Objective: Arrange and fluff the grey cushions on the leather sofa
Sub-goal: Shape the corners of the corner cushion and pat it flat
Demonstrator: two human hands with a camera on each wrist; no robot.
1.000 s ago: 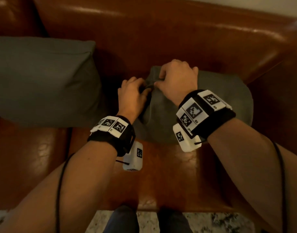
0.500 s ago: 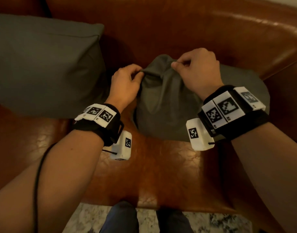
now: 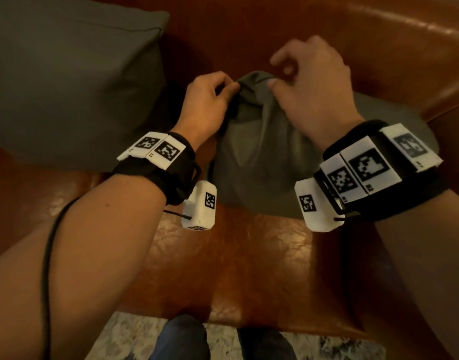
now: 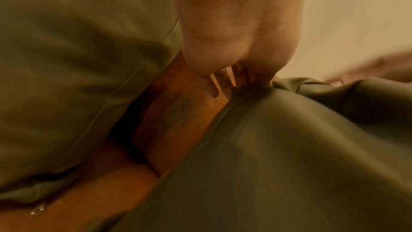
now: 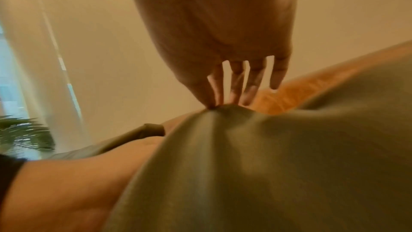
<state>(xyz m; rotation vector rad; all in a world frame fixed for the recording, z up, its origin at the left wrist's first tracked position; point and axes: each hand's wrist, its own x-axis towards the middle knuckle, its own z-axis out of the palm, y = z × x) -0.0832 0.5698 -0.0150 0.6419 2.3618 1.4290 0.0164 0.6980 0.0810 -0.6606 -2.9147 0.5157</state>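
A slumped grey cushion (image 3: 259,157) lies on the brown leather sofa seat (image 3: 231,261), its top corner bunched upward. My left hand (image 3: 210,97) pinches the left side of that bunched corner. My right hand (image 3: 309,84) pinches the fabric just right of it between thumb and forefinger, the other fingers loosely curled. In the left wrist view my fingertips (image 4: 263,77) grip the cushion (image 4: 278,156) at its edge seam. The right wrist view has my fingertips (image 5: 211,101) nipping a peak of the cushion (image 5: 267,165). A second grey cushion (image 3: 69,81) leans upright at the left.
The sofa backrest (image 3: 327,27) runs across the top and the right armrest (image 3: 451,157) curves in close to the slumped cushion. A patterned rug (image 3: 134,339) and my feet (image 3: 181,339) are below the seat edge. A plant (image 5: 22,133) stands by a curtain.
Both hands have drawn apart slightly along the bunched top of the cushion and keep hold of it. The camera has moved closer and lower, so the left cushion fills more of the frame.
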